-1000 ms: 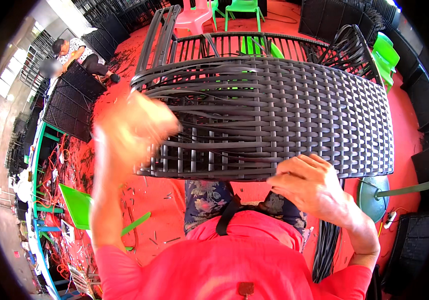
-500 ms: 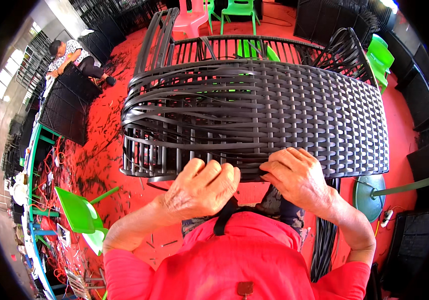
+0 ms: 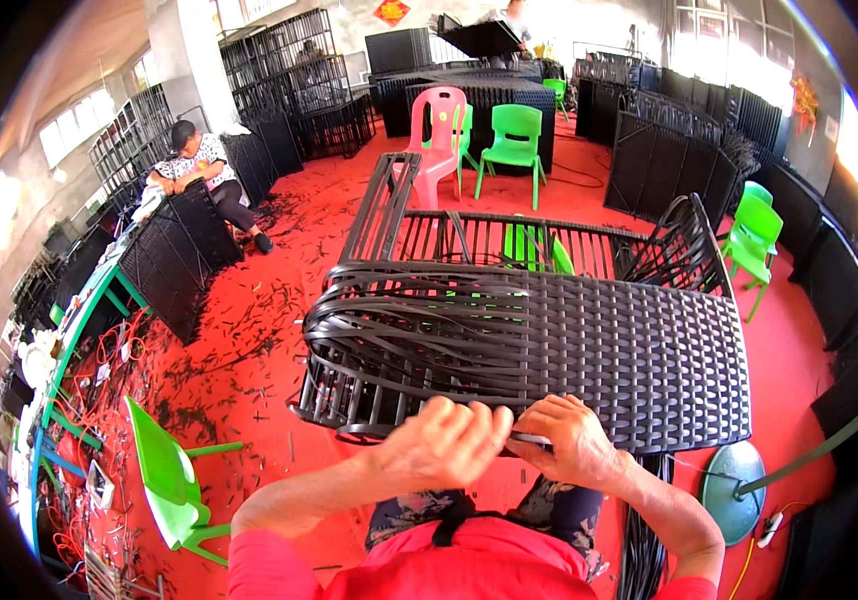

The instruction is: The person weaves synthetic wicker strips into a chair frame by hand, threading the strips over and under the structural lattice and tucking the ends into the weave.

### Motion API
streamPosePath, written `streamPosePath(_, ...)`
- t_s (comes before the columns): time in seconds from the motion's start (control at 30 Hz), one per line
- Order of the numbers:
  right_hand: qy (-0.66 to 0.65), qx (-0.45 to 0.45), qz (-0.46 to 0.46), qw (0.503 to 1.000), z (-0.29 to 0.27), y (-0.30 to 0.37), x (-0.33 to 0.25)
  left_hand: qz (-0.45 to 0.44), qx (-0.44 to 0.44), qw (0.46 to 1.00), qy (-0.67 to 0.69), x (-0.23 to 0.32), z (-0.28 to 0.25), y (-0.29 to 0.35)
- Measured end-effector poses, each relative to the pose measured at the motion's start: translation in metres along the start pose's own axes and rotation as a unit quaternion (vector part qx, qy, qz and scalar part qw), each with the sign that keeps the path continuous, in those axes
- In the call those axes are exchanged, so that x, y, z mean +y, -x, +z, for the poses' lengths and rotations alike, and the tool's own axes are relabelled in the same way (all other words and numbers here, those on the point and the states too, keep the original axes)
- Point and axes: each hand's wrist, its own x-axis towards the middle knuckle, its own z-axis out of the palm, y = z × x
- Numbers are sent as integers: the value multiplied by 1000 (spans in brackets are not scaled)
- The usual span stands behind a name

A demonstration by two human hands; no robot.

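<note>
A black furniture panel of flat plastic strips (image 3: 639, 350) lies before me, tightly woven on its right side. On its left, loose black strips (image 3: 409, 320) bend over the bare bars of the frame. At the panel's near edge my right hand (image 3: 574, 440) is closed, pinching a dark strip (image 3: 532, 438) between thumb and fingers. Just left of it, my left hand (image 3: 449, 440) has its fingers curled and slightly blurred. What they hold, if anything, is hidden. A bundle of long black strips (image 3: 646, 540) hangs below the panel, near my right leg.
Behind the panel stand a pink chair (image 3: 439, 140) and a green chair (image 3: 515, 140). Another green chair (image 3: 164, 470) is at my left, and a round teal base with a pole (image 3: 732, 490) at my right. A seated person (image 3: 194, 170) works far left. Strip scraps litter the red floor (image 3: 289, 260).
My view has tilted up, bringing in more of the room. My left hand has moved nearer my right hand, which stays at the panel's near edge.
</note>
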Motion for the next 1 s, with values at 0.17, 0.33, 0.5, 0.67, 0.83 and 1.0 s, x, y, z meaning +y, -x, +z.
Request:
streamPosePath(0.17, -255, -31, 63, 964, -7, -18, 5, -130, -12, 986, -100, -64, -22, 49)
streamPosePath(0.33, -368, -157, 182, 898, -9, -28, 18, -305, -25, 929, -206, -130, -38, 154)
streamPosePath(0.5, -512, -157, 120, 836, -15, -18, 26, -550, -25, 817, -171, -169, -40, 304)
streamPosePath(0.67, -477, -231, 126, 839, -16, -35, 27, -542, 165, 819, -87, -181, -54, 239)
streamPosePath(0.83, -612, -97, 208, 757, -22, -65, 18, -274, 178, 923, 205, -107, -5, 39)
streamPosePath(1.0, -639, 16, 141, 756, -53, -82, 13, 19, 208, 954, 216, -17, 24, -60)
